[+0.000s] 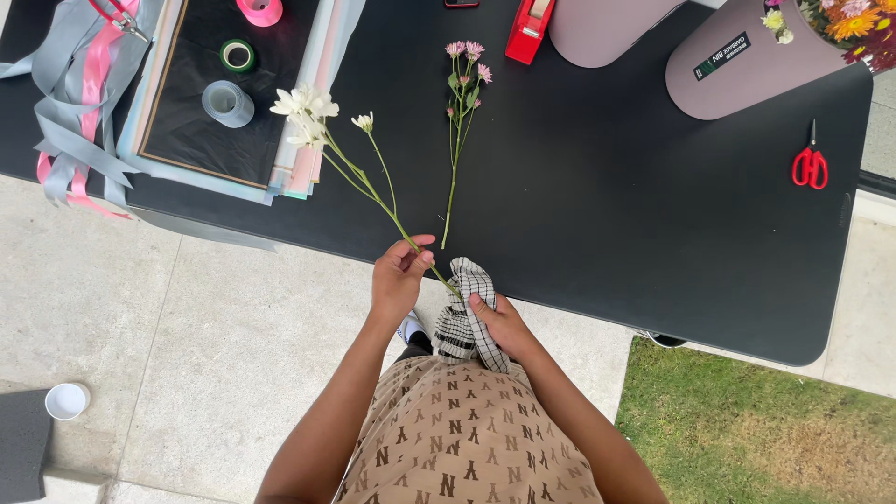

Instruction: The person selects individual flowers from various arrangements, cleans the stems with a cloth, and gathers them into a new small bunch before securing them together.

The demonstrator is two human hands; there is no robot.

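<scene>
Two hands at a black table (pixel 597 233) over paving, left grip (pixel 399 277) pinching white flower stem (pixel 373 187), right grip (pixel 499 322) clutching checked cloth (pixel 464 322).

A tan garment patterned all over with dark brown letter-like marks was worn. Both arms were left bare, with no sleeves seen past the shoulders. A white shoe (pixel 412 327) was glimpsed below the table edge.

The left hand (pixel 399 277) is pinching the stem of the white flowers (pixel 308 112) over the black table (pixel 607 215), while the right hand (pixel 499 322) is gripping a checkered cloth (pixel 464 322) around the stem's lower end.
</scene>
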